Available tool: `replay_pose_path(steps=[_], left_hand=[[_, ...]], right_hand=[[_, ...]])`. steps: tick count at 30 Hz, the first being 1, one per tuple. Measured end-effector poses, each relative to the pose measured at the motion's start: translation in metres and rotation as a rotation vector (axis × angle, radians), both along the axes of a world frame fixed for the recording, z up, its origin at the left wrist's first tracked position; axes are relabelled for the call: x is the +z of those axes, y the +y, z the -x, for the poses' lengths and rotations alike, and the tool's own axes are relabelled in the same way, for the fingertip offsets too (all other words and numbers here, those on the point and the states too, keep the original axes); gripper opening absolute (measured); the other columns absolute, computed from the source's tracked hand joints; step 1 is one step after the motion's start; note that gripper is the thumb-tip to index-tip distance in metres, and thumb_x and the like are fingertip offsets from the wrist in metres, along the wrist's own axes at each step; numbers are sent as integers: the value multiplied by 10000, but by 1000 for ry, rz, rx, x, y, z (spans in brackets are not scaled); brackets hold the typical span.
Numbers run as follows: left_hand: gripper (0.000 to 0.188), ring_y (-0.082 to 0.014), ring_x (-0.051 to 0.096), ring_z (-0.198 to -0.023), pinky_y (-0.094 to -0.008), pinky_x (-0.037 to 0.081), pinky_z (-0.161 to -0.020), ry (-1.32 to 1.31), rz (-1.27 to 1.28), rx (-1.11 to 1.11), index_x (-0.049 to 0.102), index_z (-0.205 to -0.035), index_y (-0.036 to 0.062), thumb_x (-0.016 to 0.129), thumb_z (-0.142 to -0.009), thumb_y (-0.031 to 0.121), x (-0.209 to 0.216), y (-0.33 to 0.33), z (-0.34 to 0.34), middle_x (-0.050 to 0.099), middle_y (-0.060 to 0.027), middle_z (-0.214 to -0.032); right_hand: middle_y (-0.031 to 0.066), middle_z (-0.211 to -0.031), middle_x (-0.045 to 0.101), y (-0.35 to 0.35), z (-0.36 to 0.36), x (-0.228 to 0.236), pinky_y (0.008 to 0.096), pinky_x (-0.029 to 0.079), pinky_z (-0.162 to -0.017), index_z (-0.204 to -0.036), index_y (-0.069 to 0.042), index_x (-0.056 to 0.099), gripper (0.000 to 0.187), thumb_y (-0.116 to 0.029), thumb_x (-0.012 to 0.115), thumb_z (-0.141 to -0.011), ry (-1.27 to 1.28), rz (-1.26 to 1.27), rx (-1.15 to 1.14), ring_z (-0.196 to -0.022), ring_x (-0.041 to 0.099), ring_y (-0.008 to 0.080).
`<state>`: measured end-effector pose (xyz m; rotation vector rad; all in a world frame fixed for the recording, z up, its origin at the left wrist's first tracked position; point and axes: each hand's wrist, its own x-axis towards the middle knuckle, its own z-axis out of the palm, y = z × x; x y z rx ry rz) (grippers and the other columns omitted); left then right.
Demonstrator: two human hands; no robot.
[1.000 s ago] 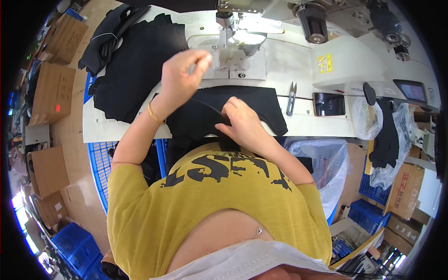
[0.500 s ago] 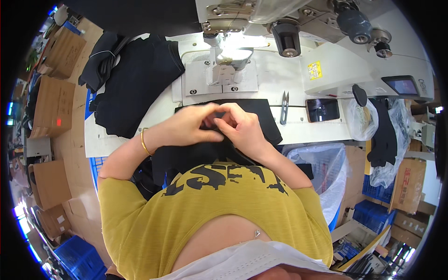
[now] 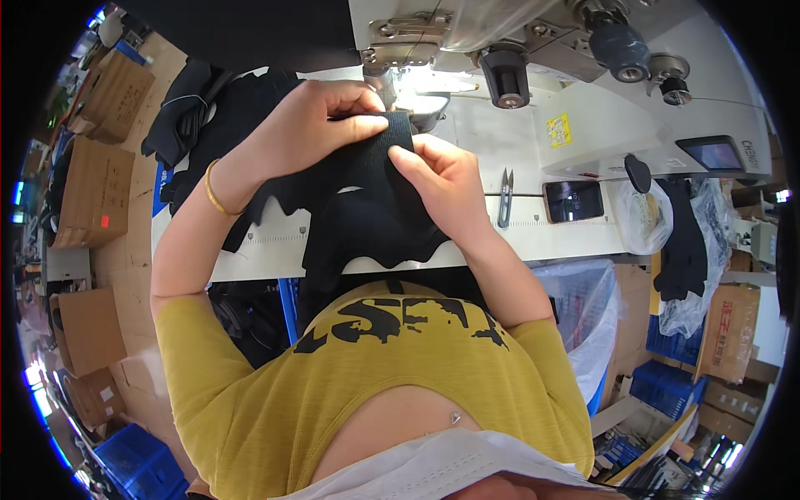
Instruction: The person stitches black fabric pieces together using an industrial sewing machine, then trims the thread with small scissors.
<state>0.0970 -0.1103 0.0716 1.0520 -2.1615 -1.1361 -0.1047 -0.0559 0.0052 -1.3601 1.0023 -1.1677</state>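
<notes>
Black fabric (image 3: 371, 229) with a ribbed band at its upper end hangs between my hands, in front of the sewing machine's lit presser area (image 3: 429, 107). My left hand (image 3: 312, 133) pinches the band's upper left corner between thumb and fingers. At the band's right edge my right hand (image 3: 450, 183) is closed on the cloth, thumb in front and the other fingers partly hidden behind. The lower part of the cloth drapes in folds over the table's front edge. Behind my left forearm lies a pile of black fabric pieces (image 3: 258, 96), partly covered.
Thread snips (image 3: 505, 198) and a phone (image 3: 573, 202) lie on the white table (image 3: 533, 237) to the right. A clear plastic bag (image 3: 646, 218) hangs at the table's right end. Below stands a bin lined with plastic (image 3: 583, 308). Cardboard boxes (image 3: 96, 192) stand on the left floor.
Both hands have moved up and apart, toward the machine, lifting the black fabric from the table. The ribbed band is now stretched upright between them.
</notes>
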Motion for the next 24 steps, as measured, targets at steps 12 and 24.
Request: replay_pose_path(steps=[12,24], left_hand=[[124,-100,627,-819,-231,485,-797,349,-279,315,719,-939,-2,721,-838,70,-20,-27,5,709,-44,-903],[269,-136,635,-914,-245,485,-834,237,-217,271,706,-1075,-49,714,-842,85,-10,-30,5,694,-65,-1031]], right_hand=[[-46,-758,596,-28,-11,-8,192,390,-604,-791,-14,652,145,-93,689,-906,-154,-20,-13,-684,479,12],[-75,-595,424,-25,-13,-7,223,321,-494,-640,-57,500,336,-157,692,-897,-187,53,-61,-565,355,15]])
